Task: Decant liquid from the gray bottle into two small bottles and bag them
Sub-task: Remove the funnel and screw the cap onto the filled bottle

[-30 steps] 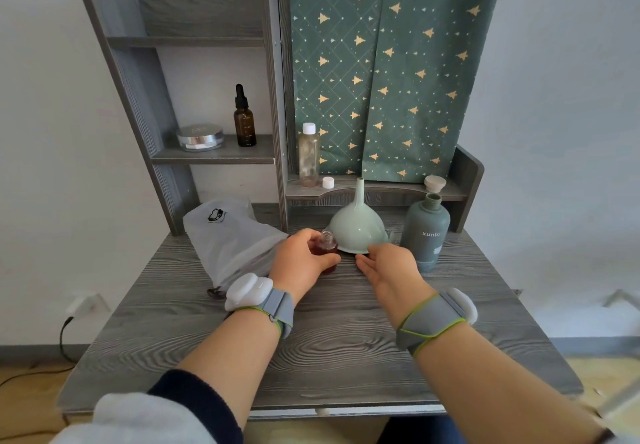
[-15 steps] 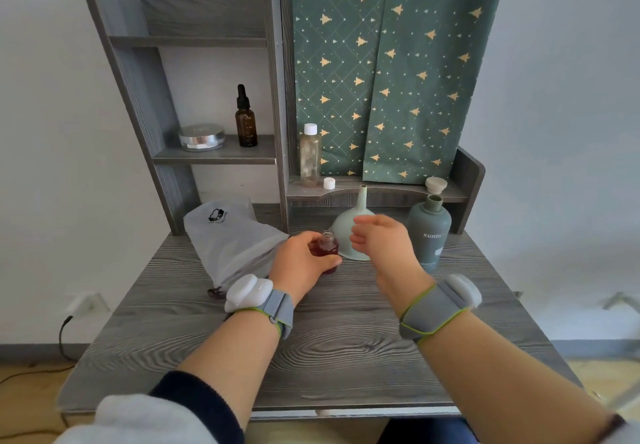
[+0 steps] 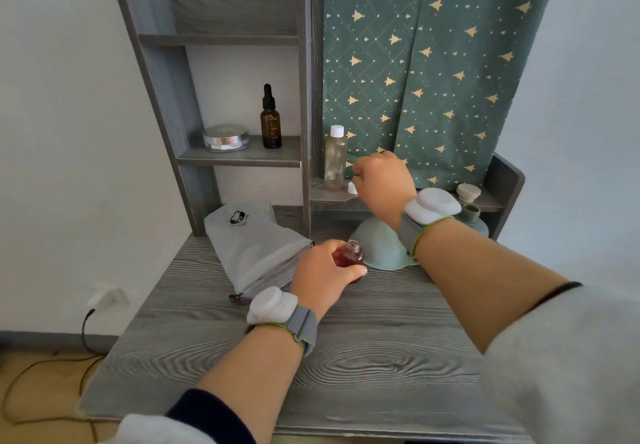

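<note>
"Red liquid shows in the small round glass bottle [image 3: 349, 259]. Where does it stand?"

"On the gray wood-grain bench [image 3: 346, 357]. It is upright, its long axis vertical, and its uncapped neck points straight up. The left hand [image 3: 323, 272] grips its body, fingers and thumb curled round it."

"And the right hand [image 3: 382, 180]?"

"It is stretched out to the low shelf [image 3: 325, 199] at the back, fingers curled down onto the small white cap [image 3: 352, 188]. The hand is seen from behind, so I cannot tell whether the fingertips pinch the cap or only touch it."

"The gray plastic bottle [image 3: 471, 215]?"

"It is at the back right of the bench, mostly hidden behind the right wrist. It stands upright with its open neck pointing up. Its round beige cap [image 3: 468, 191] sits on the low shelf just behind it."

"What else is there?"

"The pale green funnel [image 3: 375, 247] sits wide mouth down on the bench, just beside the small bottle. Its spout is hidden by the right forearm. A tall clear bottle with a white cap [image 3: 335, 159] stands upright on the low shelf, just left of the right hand. The pale gray fabric pouch [image 3: 254, 246] lies flat on the bench. Its long axis runs from the back left toward the left hand, and its near end is beside that hand."
</note>
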### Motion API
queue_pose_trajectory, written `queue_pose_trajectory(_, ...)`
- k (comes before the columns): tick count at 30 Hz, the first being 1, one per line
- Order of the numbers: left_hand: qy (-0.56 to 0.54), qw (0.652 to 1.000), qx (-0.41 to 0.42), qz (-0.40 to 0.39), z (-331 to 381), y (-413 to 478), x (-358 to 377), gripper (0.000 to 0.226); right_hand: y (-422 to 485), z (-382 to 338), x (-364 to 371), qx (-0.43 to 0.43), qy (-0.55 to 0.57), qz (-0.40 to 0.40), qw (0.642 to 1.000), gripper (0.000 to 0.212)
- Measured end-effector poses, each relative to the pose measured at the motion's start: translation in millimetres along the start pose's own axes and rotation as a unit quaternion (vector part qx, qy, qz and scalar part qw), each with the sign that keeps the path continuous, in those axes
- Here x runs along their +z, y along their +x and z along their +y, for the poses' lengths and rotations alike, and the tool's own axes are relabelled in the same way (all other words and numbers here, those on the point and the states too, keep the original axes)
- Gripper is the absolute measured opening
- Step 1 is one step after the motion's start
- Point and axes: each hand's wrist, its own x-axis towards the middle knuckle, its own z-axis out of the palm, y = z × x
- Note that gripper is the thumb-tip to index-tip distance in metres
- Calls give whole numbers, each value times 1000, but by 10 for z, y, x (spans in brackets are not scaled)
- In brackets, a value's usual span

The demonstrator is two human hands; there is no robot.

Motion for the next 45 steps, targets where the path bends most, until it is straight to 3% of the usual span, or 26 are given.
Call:
queue_pose_trajectory(6,-18,1000,-6,1,-15,1,2,46,161,18,120,2,-87,-86,992,34)
queue_pose_trajectory(15,-11,1000,-4,-3,-8,-10,-9,47,118,-16,136,10,-81,-88,993,26)
queue_pose_trajectory(19,-2,1000,1,0,-6,-24,0,47,33,-30,73,28,-5,-43,999,27)
queue_pose_trajectory(24,-17,1000,0,1,-12,-31,19,48,-183,-37,-146,41,197,44,979,23)
queue_pose_trajectory(27,-20,1000,-1,3,-18,-42,26,48,-343,-24,-275,41,257,12,965,22)
queue_pose_trajectory(33,-24,1000,-5,0,0,-50,20,44,-656,67,-277,4,229,-111,967,17)
queue_pose_trajectory(45,-31,999,-5,-4,21,-61,21,39,-873,53,-219,-46,204,-153,966,23)
